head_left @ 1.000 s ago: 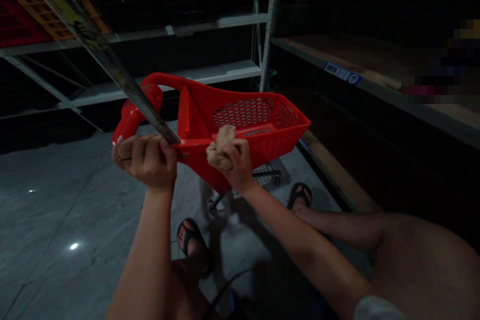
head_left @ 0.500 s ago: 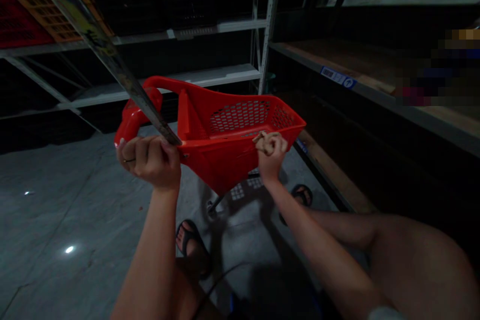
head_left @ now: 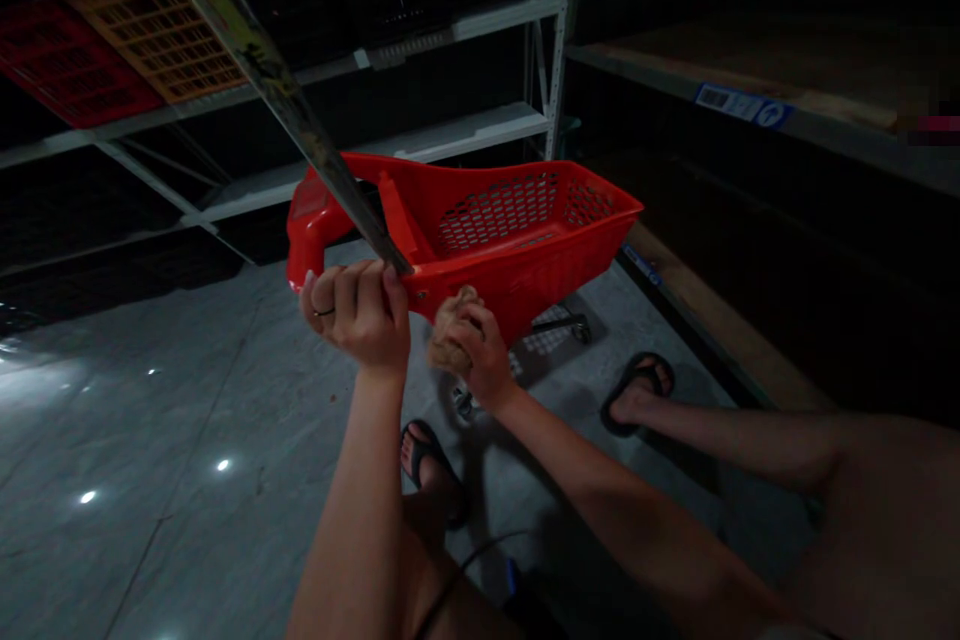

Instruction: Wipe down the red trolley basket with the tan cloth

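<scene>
A red plastic shopping cart (head_left: 517, 265) with a perforated basket stands in front of me in the head view. My left hand (head_left: 360, 315), with a ring on one finger, is closed around the cart's near edge beside its red handle (head_left: 307, 225). The exact grip is partly hidden behind my fingers. From the rim by that hand, a worn metal pole (head_left: 300, 115) slants up to the upper left. My right hand (head_left: 484, 360) is closed on a crumpled tan cloth (head_left: 450, 335), which is against or very close to the cart's near side panel.
Behind the cart stands a grey metal rack (head_left: 487, 130) bearing a red crate (head_left: 71, 60) and an orange crate (head_left: 161, 30). A wooden shelf (head_left: 675, 40) with blue labels runs along the right. My sandalled feet (head_left: 637, 390) straddle the cart's near side on grey floor (head_left: 180, 400).
My right hand has brought the cloth leftward and down along the cart's side, closer to my left hand. The view has shifted, and my left hand keeps its hold on the cart.
</scene>
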Tool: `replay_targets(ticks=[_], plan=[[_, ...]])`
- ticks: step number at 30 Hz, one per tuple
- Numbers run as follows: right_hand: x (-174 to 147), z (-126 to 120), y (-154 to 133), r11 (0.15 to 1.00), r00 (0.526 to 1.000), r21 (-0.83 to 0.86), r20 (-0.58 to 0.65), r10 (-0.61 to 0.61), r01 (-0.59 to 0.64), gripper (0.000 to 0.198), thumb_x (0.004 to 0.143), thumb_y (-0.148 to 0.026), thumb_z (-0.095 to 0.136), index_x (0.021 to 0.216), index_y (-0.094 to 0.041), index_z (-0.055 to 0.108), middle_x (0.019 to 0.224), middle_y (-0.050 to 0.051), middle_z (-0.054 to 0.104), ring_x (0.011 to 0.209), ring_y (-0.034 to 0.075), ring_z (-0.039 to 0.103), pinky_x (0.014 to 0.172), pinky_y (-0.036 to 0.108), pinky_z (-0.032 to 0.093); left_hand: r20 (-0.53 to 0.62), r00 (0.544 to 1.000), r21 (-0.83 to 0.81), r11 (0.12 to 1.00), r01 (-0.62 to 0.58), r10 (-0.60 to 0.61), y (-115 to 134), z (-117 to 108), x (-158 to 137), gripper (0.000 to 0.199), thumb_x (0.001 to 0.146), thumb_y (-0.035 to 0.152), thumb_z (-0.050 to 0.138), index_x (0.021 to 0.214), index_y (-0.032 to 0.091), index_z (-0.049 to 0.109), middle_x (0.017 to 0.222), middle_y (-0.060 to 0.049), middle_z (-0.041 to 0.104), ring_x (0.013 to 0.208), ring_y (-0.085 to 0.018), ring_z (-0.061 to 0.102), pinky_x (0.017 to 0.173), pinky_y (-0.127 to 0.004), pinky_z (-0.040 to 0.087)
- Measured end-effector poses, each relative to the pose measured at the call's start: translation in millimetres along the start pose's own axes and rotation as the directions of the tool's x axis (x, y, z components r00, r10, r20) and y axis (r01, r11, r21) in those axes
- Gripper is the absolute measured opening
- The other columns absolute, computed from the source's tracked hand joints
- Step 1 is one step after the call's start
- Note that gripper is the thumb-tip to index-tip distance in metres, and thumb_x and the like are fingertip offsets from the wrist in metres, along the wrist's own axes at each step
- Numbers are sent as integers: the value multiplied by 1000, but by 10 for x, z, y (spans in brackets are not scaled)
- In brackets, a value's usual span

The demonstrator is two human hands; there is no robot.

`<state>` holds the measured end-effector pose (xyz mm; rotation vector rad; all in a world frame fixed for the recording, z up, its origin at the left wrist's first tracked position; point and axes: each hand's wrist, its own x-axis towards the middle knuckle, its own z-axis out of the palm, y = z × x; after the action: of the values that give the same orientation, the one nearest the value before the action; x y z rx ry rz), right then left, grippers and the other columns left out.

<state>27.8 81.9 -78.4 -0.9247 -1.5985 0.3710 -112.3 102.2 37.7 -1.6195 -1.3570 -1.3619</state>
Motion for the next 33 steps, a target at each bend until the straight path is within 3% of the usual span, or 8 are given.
replay_targets(ticks=[5,11,15,19,22,24,29,33], plan=[[-478,-16,336,976,980,-89,-12,198,-198,7,84,-22,68,90,-25,65,110,6,56,97,22,64,86,38,59,-19,1000,18,1000,16,-16,19,16,14,14,96,29,59,94,24,72,96,-4,74,103,-25,65,116,-52,33],[438,50,-301,990,971,-56,-199,-135,127,14,93,-34,65,106,-29,63,120,5,57,111,21,59,100,37,53,35,994,12,994,108,-108,34,30,22,19,97,35,55,90,24,69,95,-7,73,108,-27,63,123,-57,23],[408,88,-132,969,966,-145,-134,-220,201,11,94,-29,64,105,-30,67,122,6,61,110,22,59,100,36,52,116,975,-10,981,192,-190,49,-5,30,19,96,36,55,91,25,69,100,-9,72,117,-29,60,126,-59,17],[-508,115,447,975,994,-197,20,107,-101,8,87,-19,67,93,-25,67,114,8,63,103,23,60,92,37,54,159,961,-32,972,233,-225,84,-24,38,19,96,36,54,95,24,69,105,-10,71,123,-30,57,128,-61,12],[-1013,148,641,901,913,-213,73,401,-378,17,82,-8,58,90,-22,64,107,8,59,99,22,61,90,37,54,135,965,-12,974,228,-224,106,-14,44,22,97,36,52,95,23,69,102,-9,71,123,-30,57,127,-62,12],[-1019,169,593,873,885,-168,7,466,-458,19,80,-6,56,91,-21,62,107,7,58,98,21,61,89,36,53,106,976,23,981,191,-192,108,-7,46,23,98,36,52,95,22,69,100,-8,71,120,-29,59,126,-62,15],[-361,99,232,960,951,-82,-183,248,-266,19,83,-12,61,97,-24,62,114,7,59,110,22,59,99,37,51,79,984,47,987,156,-159,87,-2,28,22,98,36,52,93,23,69,100,-7,72,116,-28,60,125,-62,19],[-156,-11,193,994,999,-99,-25,35,-38,22,85,-12,60,101,-26,63,121,7,60,114,22,58,100,36,50,94,983,10,987,158,-159,62,0,6,21,97,35,53,96,23,70,102,-9,71,119,-30,59,126,-63,15]])
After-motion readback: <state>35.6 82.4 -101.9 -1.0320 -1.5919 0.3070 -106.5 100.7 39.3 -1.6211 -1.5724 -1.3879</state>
